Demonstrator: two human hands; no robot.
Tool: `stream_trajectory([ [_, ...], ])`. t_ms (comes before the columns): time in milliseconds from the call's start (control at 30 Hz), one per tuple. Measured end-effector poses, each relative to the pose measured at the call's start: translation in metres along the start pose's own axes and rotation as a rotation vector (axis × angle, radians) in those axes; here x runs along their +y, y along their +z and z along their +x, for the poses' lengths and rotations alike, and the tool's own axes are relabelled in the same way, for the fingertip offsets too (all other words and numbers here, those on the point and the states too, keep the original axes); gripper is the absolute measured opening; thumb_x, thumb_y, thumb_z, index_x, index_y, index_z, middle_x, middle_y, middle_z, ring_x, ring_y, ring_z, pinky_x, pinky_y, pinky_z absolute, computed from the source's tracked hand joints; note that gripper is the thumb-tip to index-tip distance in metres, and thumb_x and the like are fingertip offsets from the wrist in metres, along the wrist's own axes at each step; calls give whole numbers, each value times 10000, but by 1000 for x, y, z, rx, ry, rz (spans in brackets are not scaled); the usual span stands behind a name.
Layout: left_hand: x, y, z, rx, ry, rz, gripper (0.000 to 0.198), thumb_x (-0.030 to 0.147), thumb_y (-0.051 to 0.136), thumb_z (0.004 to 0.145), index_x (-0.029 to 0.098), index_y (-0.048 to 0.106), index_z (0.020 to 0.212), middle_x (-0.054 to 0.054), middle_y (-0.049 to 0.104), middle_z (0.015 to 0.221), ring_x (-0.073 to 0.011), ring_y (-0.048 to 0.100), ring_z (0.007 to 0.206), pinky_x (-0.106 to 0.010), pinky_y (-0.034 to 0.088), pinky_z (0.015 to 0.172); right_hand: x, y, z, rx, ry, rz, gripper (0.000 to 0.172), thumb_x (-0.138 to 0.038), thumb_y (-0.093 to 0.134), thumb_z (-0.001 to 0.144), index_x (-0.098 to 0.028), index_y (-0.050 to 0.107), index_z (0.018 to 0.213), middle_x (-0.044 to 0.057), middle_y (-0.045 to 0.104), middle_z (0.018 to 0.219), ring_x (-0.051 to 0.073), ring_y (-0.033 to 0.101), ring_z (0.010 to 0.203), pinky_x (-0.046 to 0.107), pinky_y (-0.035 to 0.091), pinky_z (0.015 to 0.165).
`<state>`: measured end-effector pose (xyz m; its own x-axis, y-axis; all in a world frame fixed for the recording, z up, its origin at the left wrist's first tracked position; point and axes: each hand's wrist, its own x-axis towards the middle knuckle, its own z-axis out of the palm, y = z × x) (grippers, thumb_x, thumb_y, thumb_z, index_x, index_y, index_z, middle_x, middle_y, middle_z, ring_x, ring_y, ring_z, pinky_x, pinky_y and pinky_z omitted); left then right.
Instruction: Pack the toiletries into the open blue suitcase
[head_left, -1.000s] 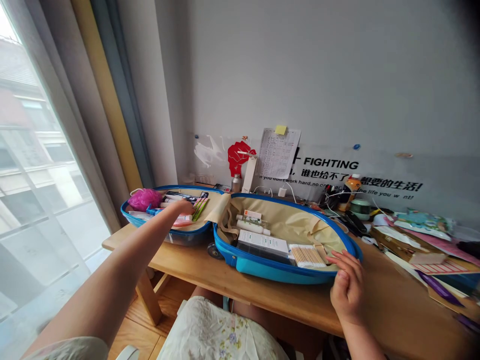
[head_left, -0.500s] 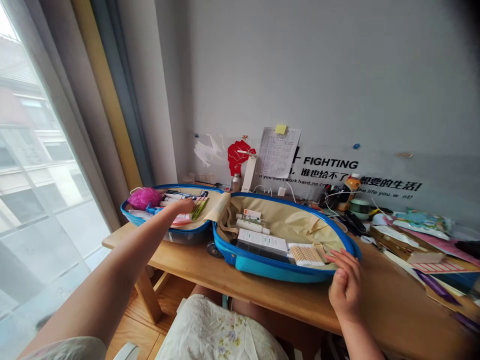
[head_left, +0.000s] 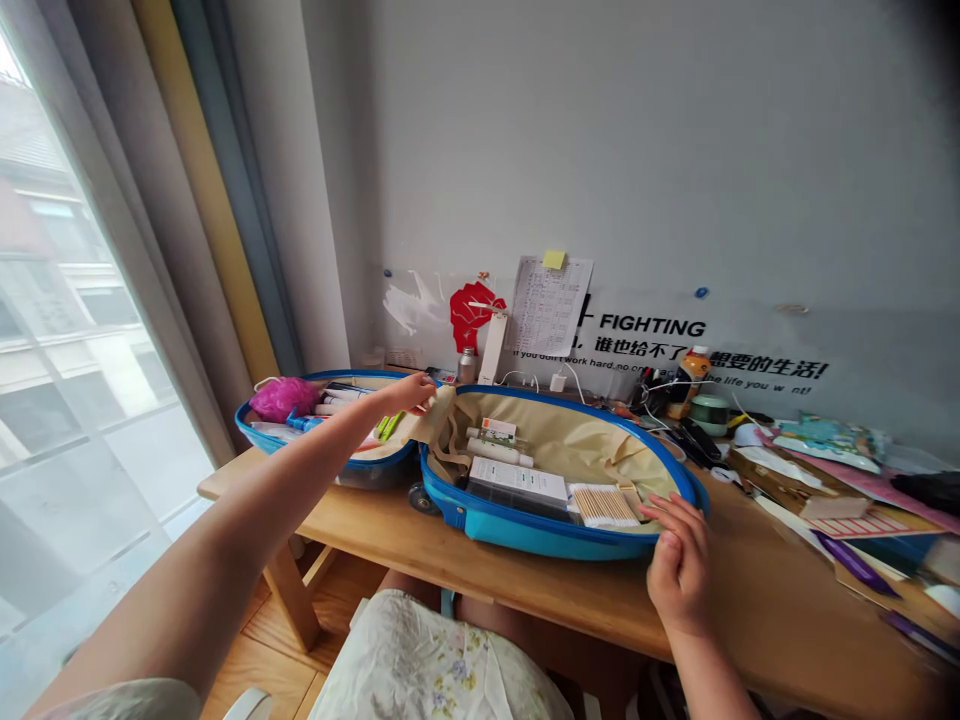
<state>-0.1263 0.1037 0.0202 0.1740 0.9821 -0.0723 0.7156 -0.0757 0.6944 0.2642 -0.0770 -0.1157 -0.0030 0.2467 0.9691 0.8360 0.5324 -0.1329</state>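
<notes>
A blue suitcase (head_left: 525, 540) lies open on the wooden table, its two halves side by side. My left hand (head_left: 415, 393) is above the inner edge of the left half, near the beige lining flap (head_left: 435, 418). Its fingers are curled together, and I cannot make out anything in them. Under that arm are a pink bath puff (head_left: 283, 399), several tubes and green slim items (head_left: 388, 427). My right hand (head_left: 679, 565) rests loosely stretched fingers on the right half's rim, beside a pack of cotton swabs (head_left: 604, 505). A white box (head_left: 517, 480) and white tube (head_left: 500, 452) lie nearby.
Behind the suitcase stand a small metallic bottle (head_left: 466, 364) and an upright white strip-shaped object (head_left: 493, 348). To the right are an orange-capped bottle (head_left: 688, 382), a green jar (head_left: 709, 415), cables, papers and a purple item (head_left: 855, 564). A curtain (head_left: 180, 200) hangs left.
My left hand has moved right, from over the green slim items to the suitcase's inner edge. My right hand stays at the rim. The view has shifted slightly.
</notes>
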Motion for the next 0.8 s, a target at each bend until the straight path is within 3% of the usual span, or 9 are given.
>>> stream_trajectory([
  [200,59,56,-3,-217,146,2,206,208,426,946,210,573,1090,30,602,702,-82,612,630,-171,519,586,-2,1,-1,6,15,-2,340,-296,335,985,-191,658,981,118,662,1020,268,579,1130,509,448,971],
  [400,95,99,13,-315,326,208,217,204,480,920,195,630,1076,6,619,776,-81,573,628,-171,487,592,-3,0,-2,-15,32,7,342,-282,324,986,-194,655,996,114,662,1057,271,560,1175,517,425,1001],
  [600,112,146,20,-422,497,514,105,194,632,878,208,690,965,-33,683,1055,-164,612,1010,-287,485,909,-2,-1,-4,-13,55,23,340,-292,325,986,-201,652,1003,116,657,1067,269,553,1176,540,423,1011],
  [700,112,166,23,-459,495,654,213,300,618,923,174,648,1092,-81,634,1190,-206,606,1068,-419,510,939,-3,-1,-4,-24,38,16,325,-254,326,982,-200,643,1025,115,655,1088,264,548,1183,534,425,1013],
  [800,107,175,26,-464,482,747,299,353,582,949,186,604,1197,-97,595,1260,-217,602,1089,-441,526,933,-4,-2,-3,-39,27,2,318,-229,329,977,-195,638,1038,116,652,1096,263,544,1192,530,423,1016],
])
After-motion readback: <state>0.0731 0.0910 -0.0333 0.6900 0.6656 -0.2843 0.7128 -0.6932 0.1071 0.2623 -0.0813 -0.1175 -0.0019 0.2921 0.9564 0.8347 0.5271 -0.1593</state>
